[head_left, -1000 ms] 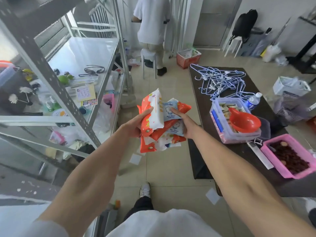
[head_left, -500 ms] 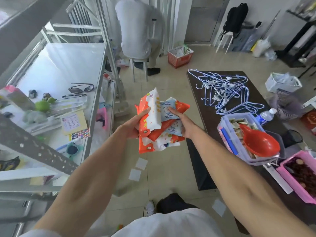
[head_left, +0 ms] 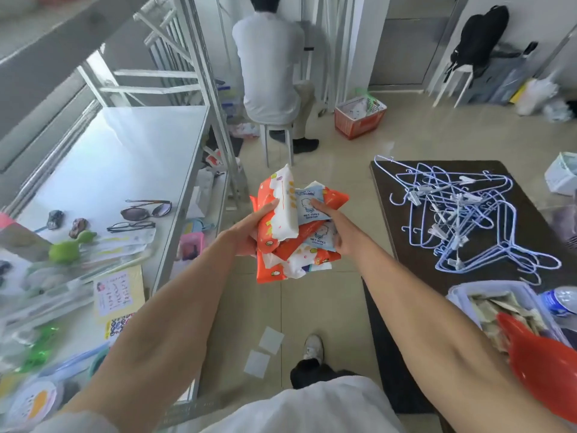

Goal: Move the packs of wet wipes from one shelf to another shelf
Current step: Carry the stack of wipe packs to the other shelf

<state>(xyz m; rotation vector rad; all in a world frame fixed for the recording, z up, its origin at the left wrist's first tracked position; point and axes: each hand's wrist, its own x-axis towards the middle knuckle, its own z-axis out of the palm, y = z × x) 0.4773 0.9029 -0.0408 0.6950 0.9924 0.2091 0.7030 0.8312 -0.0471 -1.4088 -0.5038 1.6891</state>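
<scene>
Both of my hands are clamped on a loose bundle of wet wipe packs [head_left: 293, 235], held out over the tiled floor [head_left: 312, 307] in the gap between a shelf unit and a table, resting on neither. My left hand [head_left: 249, 232] grips the bundle from its left side with the thumb across a white and orange pack standing on edge; my right hand [head_left: 335, 229] presses in from the right, thumb lying on a pale blue pack. Below my arms I see my own shoe [head_left: 313, 346] and two white paper squares [head_left: 263, 351] on the tiles. To my left, the white shelf [head_left: 131, 145] is crowded at its near end with blurred packets, a yellow card [head_left: 118, 292], a green toy [head_left: 70, 248], then two pairs of glasses [head_left: 140, 214]; its far half is bare. A grey upright post [head_left: 215, 104] of the rack stands at the shelf's far corner. To my right, the dark table [head_left: 406, 220] carries a clear tub [head_left: 462, 292] with a red scoop [head_left: 543, 370], a water bottle [head_left: 562, 300], and a tangle of blue wire hangers [head_left: 468, 217]. Further off, a person in a white shirt [head_left: 268, 67] sits on a white stool [head_left: 276, 135], back turned, beside a red basket [head_left: 359, 117]. A black backpack [head_left: 477, 35] hangs at the far wall.
</scene>
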